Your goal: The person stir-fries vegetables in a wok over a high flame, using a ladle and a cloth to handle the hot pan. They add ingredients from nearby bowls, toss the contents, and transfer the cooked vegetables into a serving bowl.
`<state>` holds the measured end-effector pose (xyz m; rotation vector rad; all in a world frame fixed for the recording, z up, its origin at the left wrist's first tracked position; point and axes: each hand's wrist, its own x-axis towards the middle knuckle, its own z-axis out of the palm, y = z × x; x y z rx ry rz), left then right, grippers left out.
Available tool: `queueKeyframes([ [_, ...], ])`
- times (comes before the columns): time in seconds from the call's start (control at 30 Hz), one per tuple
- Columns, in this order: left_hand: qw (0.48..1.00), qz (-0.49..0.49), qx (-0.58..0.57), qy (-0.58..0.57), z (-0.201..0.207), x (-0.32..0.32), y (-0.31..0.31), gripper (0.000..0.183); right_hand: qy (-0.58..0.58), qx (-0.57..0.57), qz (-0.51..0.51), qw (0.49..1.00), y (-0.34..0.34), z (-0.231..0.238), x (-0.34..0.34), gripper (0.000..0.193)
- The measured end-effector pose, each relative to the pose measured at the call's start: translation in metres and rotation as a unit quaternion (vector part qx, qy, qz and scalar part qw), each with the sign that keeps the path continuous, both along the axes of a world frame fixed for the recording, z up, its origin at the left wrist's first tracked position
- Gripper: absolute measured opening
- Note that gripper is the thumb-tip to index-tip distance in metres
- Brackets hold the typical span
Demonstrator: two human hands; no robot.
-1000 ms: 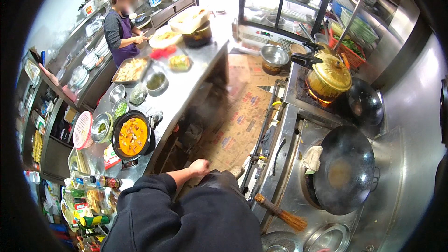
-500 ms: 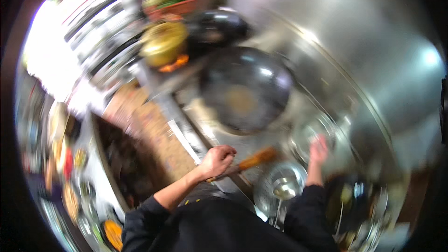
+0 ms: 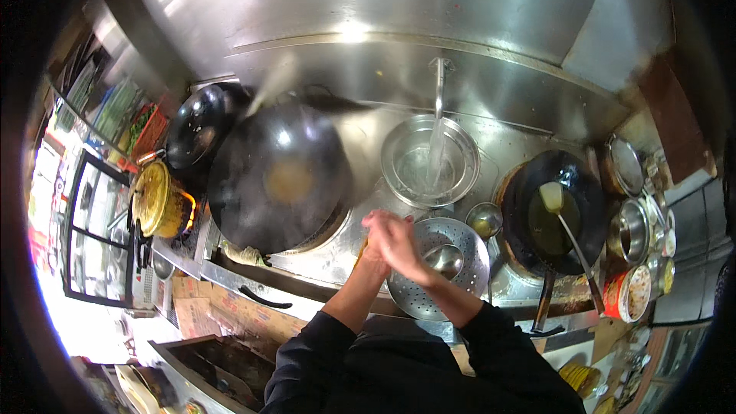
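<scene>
Clasped right hand (image 3: 398, 242) partly closed over left hand (image 3: 373, 251), too covered to judge its grip, no tool visible, above the perforated strainer's (image 3: 418, 303) left edge. Had water (image 3: 435, 162) already running into the basin (image 3: 469, 146) beyond the strainer; seemed partway along, hands not yet parted. Had a ladle (image 3: 445, 261) in the strainer, yellowish liquid (image 3: 546, 238) in the black wok (image 3: 529, 207) right of it, a brownish patch (image 3: 290, 182) in the larger wok (image 3: 264, 157) left of it.

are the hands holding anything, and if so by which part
Nothing visible is held: the left hand and right hand are touching each other. Anything small between the palms would be hidden.
</scene>
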<state>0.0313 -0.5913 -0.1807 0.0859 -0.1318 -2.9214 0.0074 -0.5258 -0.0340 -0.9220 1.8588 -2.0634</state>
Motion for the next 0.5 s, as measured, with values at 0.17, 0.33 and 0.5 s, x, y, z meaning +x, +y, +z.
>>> queueKeyframes([
  [0.17, 0.895, -0.182, -0.313, -0.262, 0.023, 0.025, -0.01, 0.022, 0.294, 0.086, 0.04, 0.951, 0.0, -0.036, 0.005, 0.018],
  [0.33, 0.734, -0.31, -0.526, -0.296, 0.045, 0.02, -0.011, 0.028, -0.297, 0.242, 0.295, 0.875, 0.009, -0.037, -0.038, 0.025],
  [0.5, 0.797, -0.21, -0.365, -0.432, 0.078, 0.002, -0.006, 0.025, -0.61, -0.122, 0.218, 0.752, 0.013, -0.091, -0.021, 0.021],
])
